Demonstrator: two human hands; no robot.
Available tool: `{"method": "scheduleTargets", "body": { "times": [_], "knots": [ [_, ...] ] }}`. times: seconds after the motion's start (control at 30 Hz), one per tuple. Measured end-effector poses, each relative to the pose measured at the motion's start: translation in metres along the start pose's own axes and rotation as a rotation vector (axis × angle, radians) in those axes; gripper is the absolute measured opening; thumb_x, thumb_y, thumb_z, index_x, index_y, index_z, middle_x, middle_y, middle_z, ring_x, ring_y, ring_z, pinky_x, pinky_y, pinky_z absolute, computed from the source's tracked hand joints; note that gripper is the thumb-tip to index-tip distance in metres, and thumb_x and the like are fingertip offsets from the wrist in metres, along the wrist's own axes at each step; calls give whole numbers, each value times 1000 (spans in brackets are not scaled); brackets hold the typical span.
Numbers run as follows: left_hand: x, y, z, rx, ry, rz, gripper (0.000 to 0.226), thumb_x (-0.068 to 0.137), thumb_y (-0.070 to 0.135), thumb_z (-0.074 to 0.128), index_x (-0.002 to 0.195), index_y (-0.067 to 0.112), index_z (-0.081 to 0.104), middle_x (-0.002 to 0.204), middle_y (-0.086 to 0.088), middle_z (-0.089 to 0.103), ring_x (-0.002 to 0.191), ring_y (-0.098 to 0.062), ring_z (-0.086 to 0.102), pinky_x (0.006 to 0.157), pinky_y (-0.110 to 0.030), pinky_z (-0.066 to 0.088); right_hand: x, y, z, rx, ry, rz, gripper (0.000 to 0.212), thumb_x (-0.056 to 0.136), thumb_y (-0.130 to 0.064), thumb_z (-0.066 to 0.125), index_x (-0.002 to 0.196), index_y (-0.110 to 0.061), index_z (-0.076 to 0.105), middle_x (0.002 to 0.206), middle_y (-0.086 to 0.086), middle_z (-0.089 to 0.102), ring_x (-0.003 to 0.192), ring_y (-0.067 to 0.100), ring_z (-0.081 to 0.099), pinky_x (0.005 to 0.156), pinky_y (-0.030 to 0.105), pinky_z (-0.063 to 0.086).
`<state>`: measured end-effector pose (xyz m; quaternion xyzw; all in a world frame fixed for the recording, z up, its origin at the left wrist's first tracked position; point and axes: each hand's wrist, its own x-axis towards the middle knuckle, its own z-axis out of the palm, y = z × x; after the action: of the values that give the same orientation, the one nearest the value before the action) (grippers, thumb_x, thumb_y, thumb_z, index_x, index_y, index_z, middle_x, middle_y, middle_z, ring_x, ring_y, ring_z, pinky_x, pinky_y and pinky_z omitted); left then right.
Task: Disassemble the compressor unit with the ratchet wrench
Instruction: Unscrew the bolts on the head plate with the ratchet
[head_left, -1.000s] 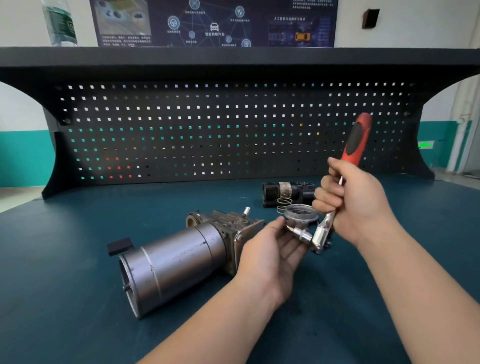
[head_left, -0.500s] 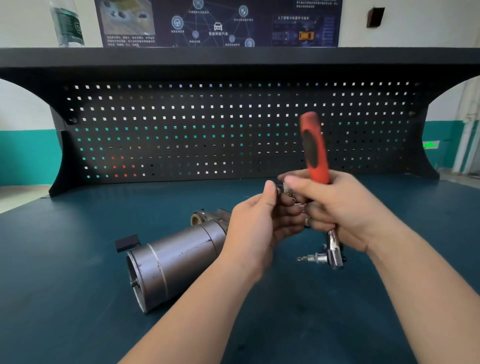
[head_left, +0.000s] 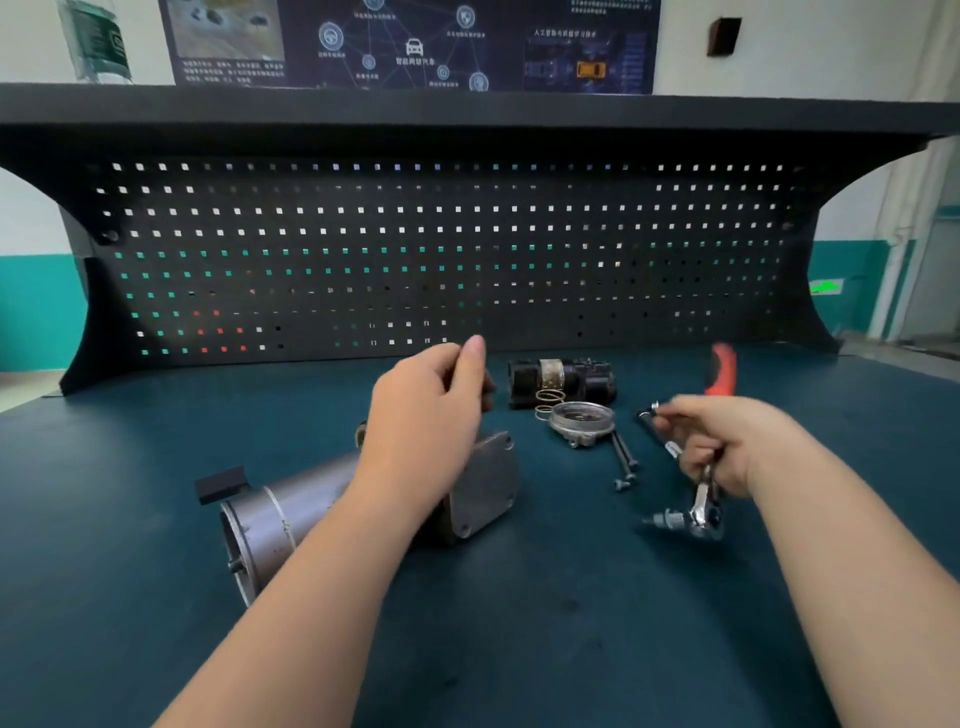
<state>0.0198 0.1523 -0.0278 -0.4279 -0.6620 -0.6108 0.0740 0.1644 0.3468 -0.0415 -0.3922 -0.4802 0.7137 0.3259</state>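
Two bare hands work over the dark teal surface (head_left: 519, 649). The right hand (head_left: 727, 447) has its fingers curled round the ratchet wrench (head_left: 701, 499); the red handle pokes up behind the knuckles and the chrome head, with a socket on it, hangs just above the surface below the hand. Between its fingertips this hand also pinches a long bolt (head_left: 655, 427), blurred by motion. The left hand (head_left: 431, 405) hovers above the compressor unit (head_left: 291, 514) with fingers loosely curled and the thumb raised; whether anything small sits in it cannot be told. That grey cylinder lies on its side toward the left of the surface, its square end plate partly hidden under the left wrist, well left of the wrench. Between the two hands, further back, lie a round metal cover (head_left: 582, 418), a thin spring (head_left: 548, 400) and a black cylindrical part (head_left: 563, 382). Two more bolts (head_left: 623, 462) lie just right of the cover, near the right hand.
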Motion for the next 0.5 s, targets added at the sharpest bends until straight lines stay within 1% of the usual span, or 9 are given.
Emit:
{"method": "scheduleTargets", "body": {
  "times": [0.07, 0.1, 0.13, 0.2, 0.27, 0.33, 0.4, 0.43, 0.5],
  "knots": [
    [5, -6, -7, 211, -27, -23, 34, 95, 35, 46, 72, 17, 64, 70, 7, 68, 66, -4, 61, 61, -22, 48, 15, 9, -10, -8, 31, 64, 28, 98, -5, 42, 71, -9, 40, 39, 4, 57, 16, 3, 15, 23, 12, 14],
    [9, -10, -10, 308, -77, -53, 29, 95, 31, 46, 78, 17, 65, 77, 7, 69, 73, -7, 61, 65, -25, 48, 21, 13, -11, -11, 37, 83, 27, 98, -4, 40, 71, -8, 39, 44, 6, 59, 16, 3, 15, 22, 12, 15],
    [11, -13, -14, 400, -140, -82, 25, 94, 27, 46, 84, 18, 67, 84, 6, 69, 80, -10, 60, 67, -27, 46, 26, 16, -10, -14, 39, 96, 27, 98, -3, 38, 72, -8, 38, 52, 9, 62, 16, 2, 15, 23, 12, 15],
    [14, -16, -21, 515, -279, -122, 21, 94, 20, 48, 92, 23, 68, 93, 8, 67, 87, -11, 57, 69, -23, 39, 33, 20, -6, -38, 39, 114, 25, 98, -1, 37, 73, -7, 37, 71, 12, 60, 16, 3, 15, 24, 10, 16],
    [15, -17, -28, 537, -382, -141, 18, 93, 23, 51, 96, 28, 68, 97, 11, 66, 92, -9, 56, 70, -19, 37, 37, 23, -3, -61, 42, 121, 24, 97, 1, 36, 75, -5, 38, 77, 14, 58, 16, 3, 15, 25, 9, 17],
    [14, -18, -32, 505, -468, -151, 13, 90, 37, 57, 95, 30, 67, 96, 16, 66, 94, -5, 58, 73, -20, 40, 39, 23, -1, -75, 40, 123, 24, 97, 2, 35, 75, -5, 37, 84, 15, 59, 16, 4, 15, 25, 10, 17],
    [13, -18, -34, 471, -537, -158, 24, 79, 50, 66, 94, 32, 66, 91, 19, 66, 91, 2, 58, 74, -15, 43, 40, 23, -1, -85, 41, 121, 25, 97, 3, 35, 74, -6, 36, 95, 18, 58, 16, 3, 14, 25, 10, 17],
    [13, -18, -34, 475, -545, -153, 28, 74, 51, 70, 94, 33, 65, 91, 19, 65, 89, 4, 57, 74, -12, 43, 40, 23, -1, -85, 43, 120, 25, 97, 3, 34, 74, -6, 36, 98, 19, 57, 16, 3, 14, 25, 9, 17],
    [12, -19, -33, 502, -529, -122, 30, 70, 46, 76, 93, 34, 63, 92, 19, 63, 87, 6, 55, 71, -9, 41, 39, 24, -1, -79, 44, 124, 25, 97, 2, 35, 74, -6, 36, 93, 19, 57, 17, 3, 14, 25, 9, 17]
  ]
}}
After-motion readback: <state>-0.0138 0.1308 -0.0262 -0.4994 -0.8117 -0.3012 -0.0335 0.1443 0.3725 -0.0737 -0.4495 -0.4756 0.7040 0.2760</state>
